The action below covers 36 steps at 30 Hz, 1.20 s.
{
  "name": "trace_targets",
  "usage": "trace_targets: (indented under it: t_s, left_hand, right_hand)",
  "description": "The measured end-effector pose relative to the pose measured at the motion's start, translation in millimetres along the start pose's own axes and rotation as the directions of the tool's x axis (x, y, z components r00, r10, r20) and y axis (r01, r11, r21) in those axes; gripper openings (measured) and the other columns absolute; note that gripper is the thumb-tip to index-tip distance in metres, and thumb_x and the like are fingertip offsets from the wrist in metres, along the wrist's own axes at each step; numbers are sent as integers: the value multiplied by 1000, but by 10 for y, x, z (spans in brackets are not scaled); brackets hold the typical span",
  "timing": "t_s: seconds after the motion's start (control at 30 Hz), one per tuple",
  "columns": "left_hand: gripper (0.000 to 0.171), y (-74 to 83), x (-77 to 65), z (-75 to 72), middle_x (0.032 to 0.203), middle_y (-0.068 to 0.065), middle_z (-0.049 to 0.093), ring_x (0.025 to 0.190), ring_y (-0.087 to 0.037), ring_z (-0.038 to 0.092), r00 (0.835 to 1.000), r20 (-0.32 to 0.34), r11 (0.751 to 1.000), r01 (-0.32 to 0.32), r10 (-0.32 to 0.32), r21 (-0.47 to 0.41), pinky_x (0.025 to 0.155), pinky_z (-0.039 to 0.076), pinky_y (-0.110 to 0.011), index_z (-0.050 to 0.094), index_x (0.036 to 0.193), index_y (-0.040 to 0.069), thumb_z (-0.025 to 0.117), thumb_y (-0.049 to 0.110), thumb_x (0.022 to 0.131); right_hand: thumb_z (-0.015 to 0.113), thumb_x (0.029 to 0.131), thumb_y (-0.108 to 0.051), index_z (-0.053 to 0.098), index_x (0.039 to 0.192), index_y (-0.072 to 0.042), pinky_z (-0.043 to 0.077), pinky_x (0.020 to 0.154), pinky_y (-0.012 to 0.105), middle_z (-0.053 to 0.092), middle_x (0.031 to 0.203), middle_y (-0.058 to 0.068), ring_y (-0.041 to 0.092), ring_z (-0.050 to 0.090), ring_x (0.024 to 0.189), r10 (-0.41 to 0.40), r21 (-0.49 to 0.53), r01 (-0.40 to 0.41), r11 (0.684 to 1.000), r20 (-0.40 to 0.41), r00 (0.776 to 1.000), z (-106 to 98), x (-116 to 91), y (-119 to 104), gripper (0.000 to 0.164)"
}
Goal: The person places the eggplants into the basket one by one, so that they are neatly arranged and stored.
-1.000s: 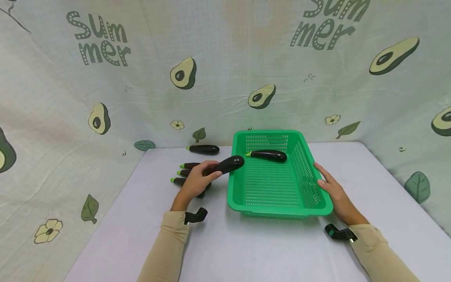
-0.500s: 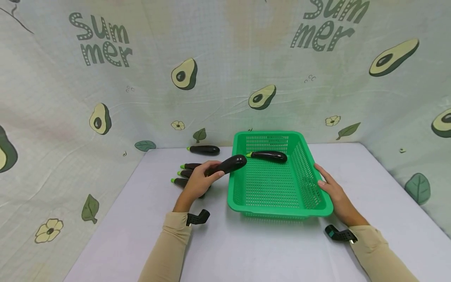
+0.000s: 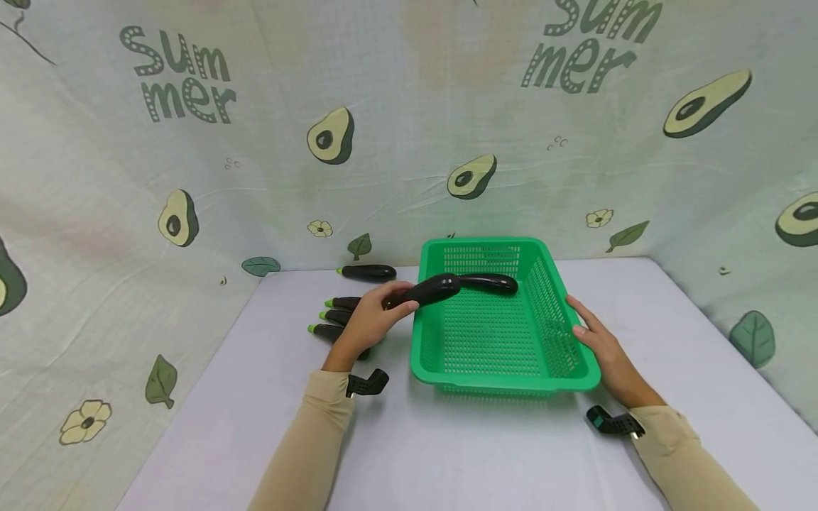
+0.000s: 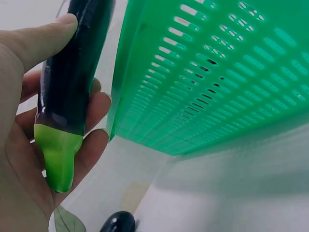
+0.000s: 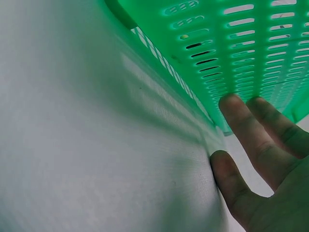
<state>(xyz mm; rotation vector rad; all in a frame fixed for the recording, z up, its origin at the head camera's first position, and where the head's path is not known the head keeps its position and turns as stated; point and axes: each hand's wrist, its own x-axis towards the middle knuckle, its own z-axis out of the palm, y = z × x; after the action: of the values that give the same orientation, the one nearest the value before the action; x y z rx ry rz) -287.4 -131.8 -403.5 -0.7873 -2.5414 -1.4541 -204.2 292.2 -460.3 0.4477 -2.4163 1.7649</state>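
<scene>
My left hand [image 3: 371,319] grips an eggplant [image 3: 434,289] by its stem half, raised over the left rim of a green plastic basket [image 3: 505,383]. Its rounded end points into the basket; the left wrist view shows the green cap [image 4: 58,154] near the palm. A second eggplant [image 3: 492,283] lies inside the basket at the back, its stem end hidden behind the held one. My right hand [image 3: 603,348] holds the basket's right rim, thumb on top. In the right wrist view, fingers [image 5: 256,140] reach along the outer wall beneath the rim.
Several eggplants [image 3: 327,331] lie in a group left of the basket, partly covered by my left hand. Another eggplant [image 3: 367,272] sits farther back near the cloth backdrop [image 3: 396,213]. White cloth covers the table [image 3: 486,454].
My left hand has carried the eggplant right and slightly up, so its tip now reaches past the basket's left rim and overlaps the eggplant inside. The right hand and basket stay put.
</scene>
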Motion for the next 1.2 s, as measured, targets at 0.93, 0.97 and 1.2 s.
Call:
trace_targets:
  t_s: [0.93,0.97,1.2]
  left_hand:
    - [47,393,542,60,125,2,64,109,-10,60,978,193,979,-108,74,174,90,51,-34,63,134,18,68,44,96]
    - [46,403,559,70,124,2,64,109,-10,61,977,199,977,-112,76,180,91,51,-34,63,134,17,68,43,96]
    - [45,463,654,149,117,2,67,103,-11,62,970,238,975,-100,51,198,86,51,-33,64,133,18,69,41,96]
  right_hand:
    - [33,110,-31,17,162,-29,31,91,10,18,161,20,6,37,124,17,-28,-18,999,-16,1000,26,-4,-4,55]
    - [33,110,-31,16,162,-29,34,90,12,23,158,22,7,42,120,20,-26,-20,999,-15,1000,23,-4,-2,55]
    - [32,110,-31,16,163,-28,36,88,13,25,154,22,11,49,110,24,-38,-24,999,-14,1000,19,-10,1,55]
